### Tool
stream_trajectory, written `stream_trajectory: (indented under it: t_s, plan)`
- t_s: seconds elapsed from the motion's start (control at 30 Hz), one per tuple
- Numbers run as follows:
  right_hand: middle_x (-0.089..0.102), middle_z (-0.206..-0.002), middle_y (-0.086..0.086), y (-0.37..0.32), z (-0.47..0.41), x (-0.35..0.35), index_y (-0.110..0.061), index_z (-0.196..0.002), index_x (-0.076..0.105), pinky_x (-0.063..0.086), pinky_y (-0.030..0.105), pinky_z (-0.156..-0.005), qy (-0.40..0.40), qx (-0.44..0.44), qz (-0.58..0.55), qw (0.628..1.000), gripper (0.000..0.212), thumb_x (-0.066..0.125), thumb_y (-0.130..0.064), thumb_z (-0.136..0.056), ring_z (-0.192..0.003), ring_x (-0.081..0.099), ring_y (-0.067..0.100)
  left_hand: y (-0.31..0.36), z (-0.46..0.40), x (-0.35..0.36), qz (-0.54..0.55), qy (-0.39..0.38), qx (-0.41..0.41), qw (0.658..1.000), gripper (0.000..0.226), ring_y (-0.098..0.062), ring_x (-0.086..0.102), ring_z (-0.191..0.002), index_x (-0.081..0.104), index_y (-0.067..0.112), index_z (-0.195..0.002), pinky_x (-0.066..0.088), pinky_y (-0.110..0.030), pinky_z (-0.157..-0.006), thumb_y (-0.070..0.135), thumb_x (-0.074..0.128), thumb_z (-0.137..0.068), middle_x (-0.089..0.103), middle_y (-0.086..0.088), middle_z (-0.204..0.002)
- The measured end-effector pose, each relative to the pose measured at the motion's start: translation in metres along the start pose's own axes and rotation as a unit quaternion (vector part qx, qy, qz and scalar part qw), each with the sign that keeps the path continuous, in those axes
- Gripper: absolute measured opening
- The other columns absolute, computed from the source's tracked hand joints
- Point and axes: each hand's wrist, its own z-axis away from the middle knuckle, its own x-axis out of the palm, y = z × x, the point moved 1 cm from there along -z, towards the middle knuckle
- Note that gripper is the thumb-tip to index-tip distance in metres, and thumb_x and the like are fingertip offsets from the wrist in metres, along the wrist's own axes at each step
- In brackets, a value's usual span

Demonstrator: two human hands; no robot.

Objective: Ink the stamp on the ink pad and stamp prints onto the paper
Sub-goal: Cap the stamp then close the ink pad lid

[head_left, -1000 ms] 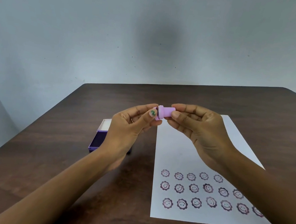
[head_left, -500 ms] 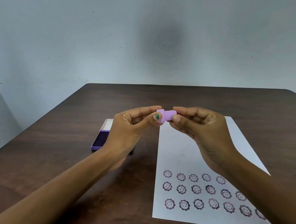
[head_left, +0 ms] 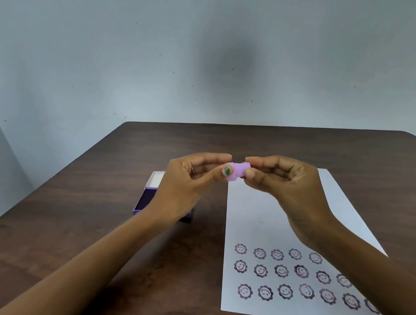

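Note:
A small lilac stamp lies sideways in the air above the table, pinched at both ends. My left hand grips its left end with thumb and forefinger, and my right hand grips its right end. Below and to the right lies a white sheet of paper with three rows of purple smiley-flower prints near its front edge. The purple ink pad box stands open on the table, largely hidden behind my left hand.
The dark wooden table ends at a rounded back-left corner close to a pale grey wall. The upper half of the paper is bare.
Both hands with the stamp have stayed close together, shifting slightly. The stamp has turned a little between the fingers. The view has tilted up a bit.

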Motion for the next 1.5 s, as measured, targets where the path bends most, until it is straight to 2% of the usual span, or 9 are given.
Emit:
stream_trajectory:
  t_s: [0.1,0.2,0.4,0.5,0.63,0.93,1.17,1.33,1.5]
  plan:
    - [0.072,-0.089,-0.003,0.0,0.0,-0.001,-0.014,-0.098,0.07,0.054,0.011,-0.069,0.014,-0.031,0.046,0.998,0.023,0.072,-0.011,-0.075,-0.08,0.07,0.006,-0.004,-0.009,-0.022,-0.113,-0.043,0.02,0.992,0.049,0.002,0.063,-0.102,0.06,0.028,-0.121,0.05,-0.013,-0.083,0.05,0.057,-0.077,0.068,0.009,-0.114]
    - [0.071,-0.089,-0.006,0.003,0.0,-0.004,-0.015,-0.099,0.069,0.053,0.008,-0.069,0.036,-0.042,0.121,0.991,0.023,0.072,-0.019,-0.076,-0.08,0.068,0.007,-0.017,-0.019,-0.058,-0.255,-0.001,0.008,0.967,0.056,0.004,0.055,-0.108,0.056,0.031,-0.126,0.042,-0.017,-0.085,0.06,0.047,-0.08,0.06,0.015,-0.124]
    - [0.067,-0.088,-0.005,0.009,-0.002,0.0,-0.017,-0.095,0.068,0.046,0.0,-0.06,0.024,-0.057,0.229,0.972,0.019,0.071,-0.021,-0.077,-0.079,0.062,0.006,-0.05,-0.02,-0.106,-0.272,-0.036,-0.155,0.949,0.099,-0.021,0.035,-0.137,0.031,0.021,-0.145,0.024,-0.035,-0.111,0.079,0.045,-0.066,0.036,-0.004,-0.152]
    - [0.067,-0.085,-0.006,0.01,-0.008,0.008,-0.017,-0.093,0.07,0.046,0.002,-0.056,0.009,-0.072,0.275,0.959,0.017,0.072,-0.02,-0.077,-0.076,0.061,0.002,-0.06,-0.019,-0.114,-0.368,-0.128,-0.222,0.894,0.118,-0.023,0.02,-0.145,0.015,0.024,-0.15,0.001,-0.054,-0.118,0.094,0.032,-0.056,0.023,-0.001,-0.158]
    - [0.067,-0.082,-0.005,0.012,-0.02,0.018,-0.014,-0.092,0.071,0.042,0.01,-0.059,-0.021,-0.083,0.31,0.947,0.017,0.073,-0.021,-0.077,-0.074,0.061,0.003,-0.054,-0.019,-0.118,-0.344,-0.188,-0.247,0.886,0.13,-0.022,0.01,-0.147,0.005,0.029,-0.15,-0.01,-0.052,-0.117,0.096,0.037,-0.043,0.013,0.002,-0.16]
    - [0.071,-0.092,0.001,0.031,-0.04,0.038,-0.016,-0.092,0.07,0.036,0.009,-0.06,-0.071,-0.081,0.388,0.915,0.016,0.071,-0.024,-0.078,-0.072,0.054,-0.001,-0.045,-0.011,-0.122,-0.297,-0.267,-0.278,0.873,0.135,-0.023,-0.012,-0.147,-0.007,0.04,-0.148,-0.001,-0.05,-0.119,0.067,0.076,-0.044,-0.009,-0.003,-0.161]
    - [0.067,-0.094,-0.003,0.031,-0.044,0.043,-0.018,-0.099,0.067,0.038,0.011,-0.063,-0.086,-0.085,0.401,0.908,0.025,0.071,-0.03,-0.078,-0.083,0.055,0.007,-0.047,-0.013,-0.124,-0.306,-0.277,-0.276,0.868,0.134,-0.024,-0.017,-0.146,-0.008,0.045,-0.146,-0.001,-0.053,-0.118,0.056,0.083,-0.048,-0.013,-0.003,-0.16]
    - [0.067,-0.086,-0.002,0.012,-0.062,0.056,-0.013,-0.093,0.07,0.038,0.007,-0.057,-0.042,-0.103,0.365,0.924,0.014,0.064,-0.023,-0.084,-0.073,0.056,0.006,-0.051,-0.016,-0.123,-0.317,-0.282,-0.277,0.862,0.139,-0.022,-0.018,-0.146,-0.009,0.047,-0.145,0.0,-0.054,-0.118,0.061,0.082,-0.041,-0.013,-0.002,-0.16]
    - [0.073,-0.096,0.004,0.008,-0.084,0.093,-0.009,-0.091,0.073,0.042,0.017,-0.061,-0.185,-0.077,0.436,0.877,0.018,0.059,-0.017,-0.085,-0.076,0.06,0.01,-0.052,-0.016,-0.122,-0.334,-0.278,-0.276,0.857,0.133,-0.024,-0.024,-0.144,-0.01,0.046,-0.145,-0.01,-0.054,-0.116,0.059,0.083,-0.051,-0.016,-0.005,-0.16]
